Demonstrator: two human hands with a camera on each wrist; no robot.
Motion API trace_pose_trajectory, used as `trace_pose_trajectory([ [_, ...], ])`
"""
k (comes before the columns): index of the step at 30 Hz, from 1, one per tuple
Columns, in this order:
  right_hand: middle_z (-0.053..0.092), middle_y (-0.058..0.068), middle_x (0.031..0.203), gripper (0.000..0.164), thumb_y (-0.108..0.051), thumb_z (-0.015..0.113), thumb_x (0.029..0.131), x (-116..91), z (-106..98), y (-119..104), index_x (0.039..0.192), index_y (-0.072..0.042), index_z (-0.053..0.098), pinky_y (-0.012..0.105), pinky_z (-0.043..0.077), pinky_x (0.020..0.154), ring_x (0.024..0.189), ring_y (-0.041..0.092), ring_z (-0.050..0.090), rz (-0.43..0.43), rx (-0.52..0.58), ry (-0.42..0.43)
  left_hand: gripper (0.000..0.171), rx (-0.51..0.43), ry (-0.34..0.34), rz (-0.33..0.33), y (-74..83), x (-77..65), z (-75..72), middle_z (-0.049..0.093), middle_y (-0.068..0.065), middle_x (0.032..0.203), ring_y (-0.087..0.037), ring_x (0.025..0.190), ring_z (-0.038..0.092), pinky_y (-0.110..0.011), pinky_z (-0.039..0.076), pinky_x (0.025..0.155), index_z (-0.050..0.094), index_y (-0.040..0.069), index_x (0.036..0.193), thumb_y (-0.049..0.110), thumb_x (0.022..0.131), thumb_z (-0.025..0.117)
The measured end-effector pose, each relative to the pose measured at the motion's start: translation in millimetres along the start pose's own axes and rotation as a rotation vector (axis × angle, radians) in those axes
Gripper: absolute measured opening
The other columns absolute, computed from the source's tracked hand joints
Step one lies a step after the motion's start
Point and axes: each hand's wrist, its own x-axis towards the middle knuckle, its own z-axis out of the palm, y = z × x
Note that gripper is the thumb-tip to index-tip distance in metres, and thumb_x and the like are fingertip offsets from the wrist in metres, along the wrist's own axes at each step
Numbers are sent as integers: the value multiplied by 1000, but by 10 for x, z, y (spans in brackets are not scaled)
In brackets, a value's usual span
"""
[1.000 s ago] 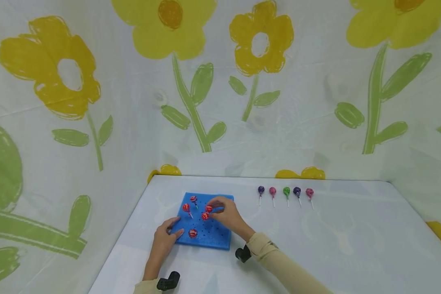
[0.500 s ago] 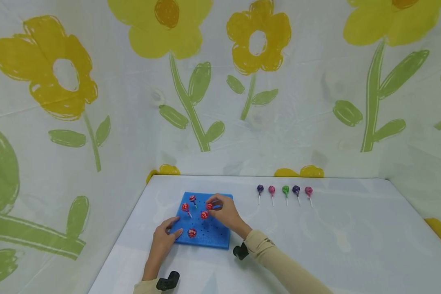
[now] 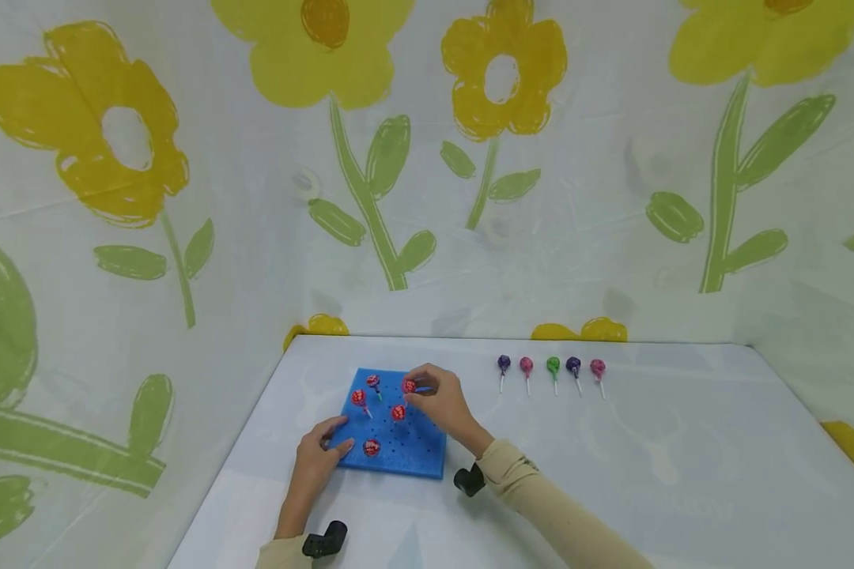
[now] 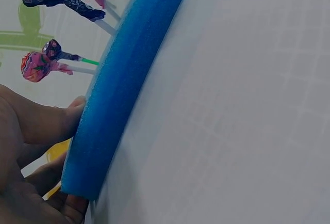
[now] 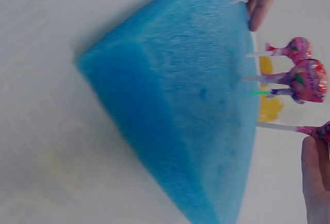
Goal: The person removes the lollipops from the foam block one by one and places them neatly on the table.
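Note:
A blue foam board (image 3: 420, 457) with small holes lies on the table. My left hand (image 3: 316, 465) grips its left edge, the thumb (image 4: 54, 123) against the top face. Between thumb and fingers, my right hand (image 3: 447, 403) pinches a red-wrapped lollipop (image 3: 409, 386) over the board's back right part. In the right wrist view that lollipop's white stick (image 5: 278, 126) reaches down to the board surface. Several other lollipops stand in the board: a dark one (image 3: 373, 381) at the back, red ones (image 3: 358, 397) (image 3: 398, 412), and one (image 3: 372, 448) near the front.
Right of the board, at the back of the white table (image 3: 612, 474), several lollipops lie in a row, among them a purple one (image 3: 504, 362), a green one (image 3: 553, 364) and a pink one (image 3: 598, 367). A flower-printed curtain (image 3: 569, 261) hangs behind the table.
My right hand has shifted the pinched lollipop back and slightly right over the board, away from the standing red one. My left hand stays at the board's left edge.

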Motion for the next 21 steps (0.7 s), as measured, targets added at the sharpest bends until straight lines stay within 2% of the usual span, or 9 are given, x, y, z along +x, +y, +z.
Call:
trace_pose_trajectory([
  [11, 67, 2, 101, 23, -7, 71, 84, -25, -199, -207, 106, -8, 67, 29, 55, 79, 94, 17, 66, -67, 5, 39, 42, -9, 4, 4, 17, -12, -5, 50, -21, 134, -38, 122, 45, -53, 39, 100, 58, 4, 127, 6, 86, 66],
  [18, 67, 9, 103, 25, -9, 71, 85, -70, -332, -227, 108, -5, 66, 30, 55, 79, 95, 24, 65, -77, 16, 60, 42, -10, 8, -2, 2, -2, 2, 50, -21, 134, -38, 123, 45, -54, 38, 100, 58, 5, 127, 7, 86, 67],
  [21, 66, 13, 103, 25, -6, 70, 85, -120, -401, -322, 108, -2, 65, 30, 55, 79, 96, 28, 65, -75, 11, 68, 42, -8, 13, -3, -12, 6, 13, 50, -21, 134, -38, 123, 45, -54, 38, 100, 59, 5, 127, 7, 86, 67],
])
